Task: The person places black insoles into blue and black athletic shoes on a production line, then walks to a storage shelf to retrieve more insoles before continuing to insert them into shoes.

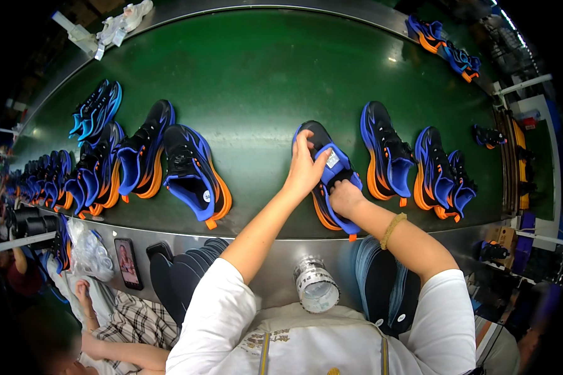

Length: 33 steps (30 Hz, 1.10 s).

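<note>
A black and blue sneaker with an orange sole point(319, 199) lies on the green surface in front of me, toe pointing away. My left hand point(304, 167) grips its front part, fingers over the upper and thumb at the blue tongue point(333, 159), which bears a white label. My right hand point(346, 199) reaches into the shoe's opening with curled fingers; their tips are hidden inside. Matching sneakers stand on both sides, the nearest being a left one point(191, 164) and a right one point(385, 150).
Dark insole stacks lie on the metal ledge, left point(187, 272) and right point(381, 275), with a tape roll point(317, 287) between them. A phone point(127, 262) and clear plastic bag point(89, 253) are further left. Another person's arm point(128, 351) shows at lower left.
</note>
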Motion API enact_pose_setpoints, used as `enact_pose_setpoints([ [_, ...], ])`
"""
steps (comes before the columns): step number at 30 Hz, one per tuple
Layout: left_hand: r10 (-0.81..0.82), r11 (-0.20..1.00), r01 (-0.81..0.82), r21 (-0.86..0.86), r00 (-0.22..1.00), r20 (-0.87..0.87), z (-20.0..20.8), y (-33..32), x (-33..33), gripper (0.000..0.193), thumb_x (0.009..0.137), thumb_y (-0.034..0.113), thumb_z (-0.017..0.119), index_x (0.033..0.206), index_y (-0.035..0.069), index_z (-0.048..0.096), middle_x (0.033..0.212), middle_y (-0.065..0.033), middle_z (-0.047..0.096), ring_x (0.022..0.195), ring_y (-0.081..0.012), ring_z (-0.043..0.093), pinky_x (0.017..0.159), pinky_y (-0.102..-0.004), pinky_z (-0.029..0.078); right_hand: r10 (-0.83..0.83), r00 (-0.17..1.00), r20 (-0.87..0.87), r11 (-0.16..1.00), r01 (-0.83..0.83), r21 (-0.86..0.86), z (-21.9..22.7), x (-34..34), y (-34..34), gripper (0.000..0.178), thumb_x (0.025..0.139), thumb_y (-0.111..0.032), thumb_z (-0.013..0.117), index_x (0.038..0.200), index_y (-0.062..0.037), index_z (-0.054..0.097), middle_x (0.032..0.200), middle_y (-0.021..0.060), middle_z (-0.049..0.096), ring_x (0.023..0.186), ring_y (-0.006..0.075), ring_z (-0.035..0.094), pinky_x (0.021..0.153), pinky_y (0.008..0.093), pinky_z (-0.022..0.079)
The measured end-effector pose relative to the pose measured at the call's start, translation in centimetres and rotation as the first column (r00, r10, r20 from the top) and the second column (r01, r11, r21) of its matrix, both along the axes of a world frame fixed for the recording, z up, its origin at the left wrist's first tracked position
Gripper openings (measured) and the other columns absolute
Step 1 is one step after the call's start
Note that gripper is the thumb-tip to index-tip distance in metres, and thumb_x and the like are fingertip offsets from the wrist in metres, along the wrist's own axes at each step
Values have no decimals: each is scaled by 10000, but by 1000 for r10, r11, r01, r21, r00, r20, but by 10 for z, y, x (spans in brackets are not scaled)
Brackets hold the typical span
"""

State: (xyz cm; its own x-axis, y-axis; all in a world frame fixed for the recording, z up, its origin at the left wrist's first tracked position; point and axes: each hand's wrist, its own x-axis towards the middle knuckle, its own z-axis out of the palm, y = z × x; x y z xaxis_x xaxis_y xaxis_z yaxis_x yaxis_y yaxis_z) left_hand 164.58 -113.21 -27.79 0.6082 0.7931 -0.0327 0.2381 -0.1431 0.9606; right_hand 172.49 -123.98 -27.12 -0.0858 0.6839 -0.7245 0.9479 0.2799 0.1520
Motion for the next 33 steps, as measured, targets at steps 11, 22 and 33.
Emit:
enact_pose_setpoints([
  [11, -255, 917, 231, 324, 966, 33, 6, -5, 3, 342, 705, 29, 638, 960, 2, 411, 989, -167, 396, 823, -353, 506, 715, -375, 451, -295, 871, -394, 915, 376, 145, 22, -9, -51, 302, 776, -248, 464, 873, 14, 579, 932, 127, 597, 986, 233, 523, 1021, 487, 199],
  [22, -264, 611, 397, 685, 918, -296, 31, -27, -16, 213, 695, 68, 623, 810, 21, 450, 804, -156, 445, 618, -316, 531, 569, -361, 444, -248, 620, -745, 409, 764, 499, 29, -44, -130, 176, 722, -128, 659, 828, -5, 589, 911, 113, 522, 830, 271, 514, 741, 389, 414],
  [33, 18, 72, 663, 745, 746, -665, 22, -11, -5, 236, 762, 163, 507, 909, -20, 534, 1275, -271, 373, 1237, -389, 319, 869, -552, 391, -230, 470, -852, 257, 874, 413, 63, -35, -145, 307, 728, -111, 659, 1009, -24, 571, 1084, 163, 485, 956, 318, 515, 793, 362, 438],
])
